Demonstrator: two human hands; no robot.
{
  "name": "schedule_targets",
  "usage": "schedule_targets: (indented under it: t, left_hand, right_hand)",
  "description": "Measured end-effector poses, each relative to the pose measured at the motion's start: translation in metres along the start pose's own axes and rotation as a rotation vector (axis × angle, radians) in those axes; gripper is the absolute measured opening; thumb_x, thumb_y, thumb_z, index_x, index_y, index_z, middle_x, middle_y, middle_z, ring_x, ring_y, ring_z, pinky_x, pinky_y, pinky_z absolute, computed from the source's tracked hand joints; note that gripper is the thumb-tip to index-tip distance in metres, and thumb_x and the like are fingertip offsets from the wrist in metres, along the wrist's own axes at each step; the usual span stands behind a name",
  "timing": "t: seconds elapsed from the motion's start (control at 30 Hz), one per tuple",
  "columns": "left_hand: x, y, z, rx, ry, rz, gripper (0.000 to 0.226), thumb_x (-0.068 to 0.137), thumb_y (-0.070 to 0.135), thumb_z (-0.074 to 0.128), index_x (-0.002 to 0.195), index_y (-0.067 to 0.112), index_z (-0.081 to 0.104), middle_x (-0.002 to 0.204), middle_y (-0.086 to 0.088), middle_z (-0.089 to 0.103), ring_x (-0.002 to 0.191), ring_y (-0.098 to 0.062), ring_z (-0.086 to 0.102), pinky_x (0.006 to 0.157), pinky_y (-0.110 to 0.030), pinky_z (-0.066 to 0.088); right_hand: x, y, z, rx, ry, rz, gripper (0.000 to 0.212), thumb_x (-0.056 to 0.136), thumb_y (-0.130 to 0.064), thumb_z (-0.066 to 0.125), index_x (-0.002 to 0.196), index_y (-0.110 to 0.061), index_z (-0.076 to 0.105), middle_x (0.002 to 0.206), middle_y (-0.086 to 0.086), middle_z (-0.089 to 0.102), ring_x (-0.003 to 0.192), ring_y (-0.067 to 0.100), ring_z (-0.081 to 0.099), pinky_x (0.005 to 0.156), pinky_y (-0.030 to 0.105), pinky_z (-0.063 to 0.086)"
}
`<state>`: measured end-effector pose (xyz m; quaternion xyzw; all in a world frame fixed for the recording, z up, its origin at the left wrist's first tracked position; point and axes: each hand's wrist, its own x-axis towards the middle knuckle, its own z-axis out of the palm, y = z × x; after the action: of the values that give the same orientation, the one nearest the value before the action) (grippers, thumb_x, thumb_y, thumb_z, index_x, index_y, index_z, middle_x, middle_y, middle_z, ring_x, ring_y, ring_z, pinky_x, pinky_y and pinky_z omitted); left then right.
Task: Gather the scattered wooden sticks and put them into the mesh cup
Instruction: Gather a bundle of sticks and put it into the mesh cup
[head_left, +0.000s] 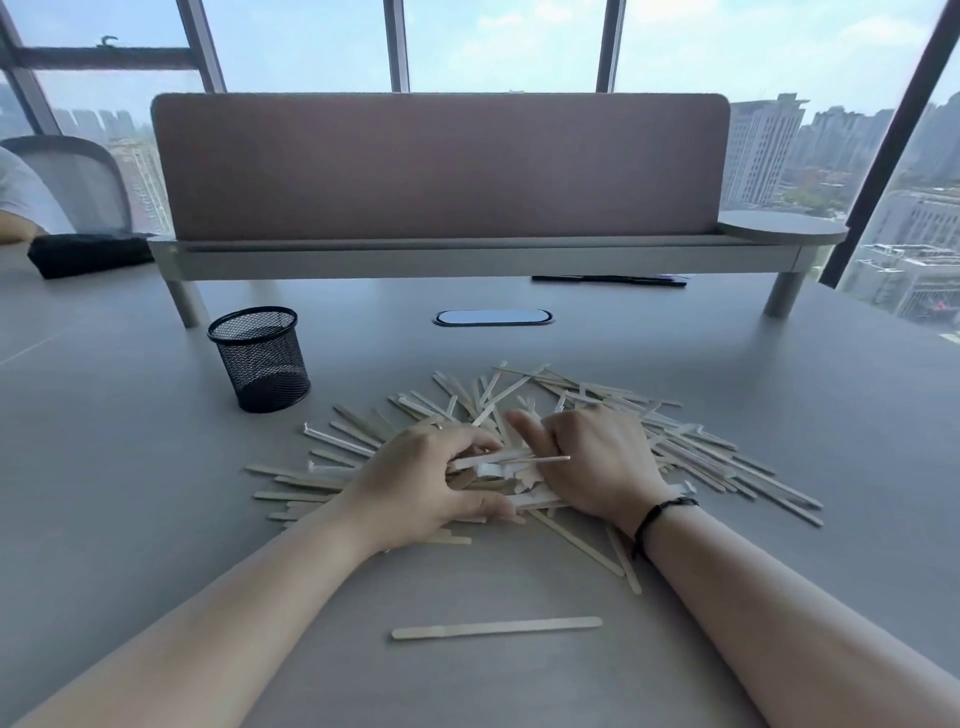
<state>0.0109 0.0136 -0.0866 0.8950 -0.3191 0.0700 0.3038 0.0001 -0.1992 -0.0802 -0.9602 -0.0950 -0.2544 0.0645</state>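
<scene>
A wide pile of pale wooden sticks lies spread across the grey table. Both hands are in the middle of the pile. My left hand curls its fingers and thumb round a bundle of sticks. My right hand grips the same bundle from the right, index finger stretched forward. One stick lies alone, nearer to me than the pile. The black mesh cup stands upright to the left behind the pile, apart from both hands, with nothing visible inside.
A pink desk divider on a raised grey shelf runs across the back. A cable port sits in the table before it, a dark pen under the shelf. At far left are a black pouch and a seated person's arm.
</scene>
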Motion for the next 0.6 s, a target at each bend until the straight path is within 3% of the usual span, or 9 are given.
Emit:
schedule_targets:
  t: [0.13,0.27,0.37,0.47,0.53,0.6]
  left_hand:
    - [0.0,-0.003,0.003,-0.002,0.103,0.019,0.041,0.078,0.067,0.069,0.102,0.034,0.07,0.081,0.014,0.063,0.082,-0.005,0.058,0.072,-0.028,0.05]
    - [0.0,-0.007,0.002,0.008,0.122,0.071,0.033,0.089,0.059,0.055,0.096,0.029,0.068,0.068,0.007,0.064,0.063,-0.012,0.058,0.059,-0.039,0.048]
    - [-0.001,-0.007,-0.002,0.036,0.182,0.126,0.029,0.098,0.05,0.053,0.076,0.031,0.056,0.057,0.009,0.054,0.052,-0.01,0.052,0.05,-0.035,0.044]
    - [-0.001,-0.005,-0.008,0.042,0.265,0.189,0.025,0.099,0.033,0.06,0.077,0.036,0.049,0.058,0.019,0.048,0.053,0.0,0.049,0.052,-0.024,0.039]
    - [-0.001,-0.006,-0.01,0.031,0.315,0.226,0.02,0.099,0.03,0.06,0.079,0.026,0.06,0.069,0.02,0.055,0.061,0.005,0.053,0.06,-0.017,0.04]
    - [0.0,-0.008,-0.011,0.041,0.377,0.247,0.021,0.099,0.031,0.059,0.092,0.015,0.07,0.079,0.011,0.062,0.069,0.0,0.057,0.066,-0.018,0.044]
  right_hand:
    - [-0.001,0.001,-0.001,0.013,0.009,-0.012,0.09,0.09,-0.073,0.008,0.054,-0.005,0.053,0.048,0.009,0.053,0.052,0.033,0.051,0.051,0.036,0.037]
    - [-0.001,0.002,-0.005,0.068,-0.014,0.008,0.098,0.084,-0.079,-0.003,0.056,-0.004,0.054,0.049,0.009,0.053,0.052,0.03,0.052,0.053,0.037,0.04]
    - [-0.001,0.008,-0.009,0.141,0.0,0.047,0.1,0.083,-0.081,-0.003,0.055,-0.006,0.056,0.049,0.009,0.055,0.053,0.028,0.054,0.054,0.037,0.044]
    - [0.002,0.018,-0.012,0.237,0.037,0.105,0.092,0.086,-0.077,0.006,0.052,-0.008,0.056,0.047,0.008,0.055,0.053,0.026,0.056,0.058,0.037,0.048]
    - [0.003,0.022,-0.013,0.295,0.054,0.131,0.088,0.088,-0.076,0.009,0.049,-0.009,0.051,0.043,0.005,0.05,0.05,0.021,0.054,0.058,0.036,0.049]
    - [0.004,0.023,-0.013,0.341,0.047,0.135,0.084,0.089,-0.076,0.012,0.047,-0.012,0.046,0.042,0.003,0.046,0.049,0.019,0.052,0.059,0.038,0.049]
